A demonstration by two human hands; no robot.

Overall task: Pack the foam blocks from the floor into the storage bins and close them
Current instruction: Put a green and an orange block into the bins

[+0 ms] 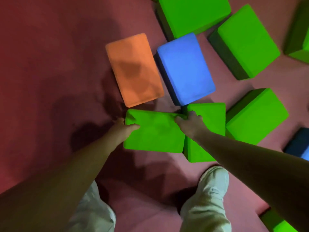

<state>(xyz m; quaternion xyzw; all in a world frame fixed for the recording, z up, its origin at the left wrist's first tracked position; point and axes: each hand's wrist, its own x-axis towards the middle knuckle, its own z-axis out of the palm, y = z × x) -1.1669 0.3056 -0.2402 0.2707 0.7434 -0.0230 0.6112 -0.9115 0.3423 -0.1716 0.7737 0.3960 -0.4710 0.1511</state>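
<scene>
Fingers (195,115) of our right hand (189,124) and left hand (124,128) clasp opposite edges of a green foam block (155,136) over the red floor (50,81), just beside a second green block (208,124).

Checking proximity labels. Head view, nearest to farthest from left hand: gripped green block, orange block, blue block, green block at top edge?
1. Gripped green block, touching, held by the left hand.
2. Orange block, just ahead.
3. Blue block, ahead and to the right.
4. Top green block, far upper right.
</scene>
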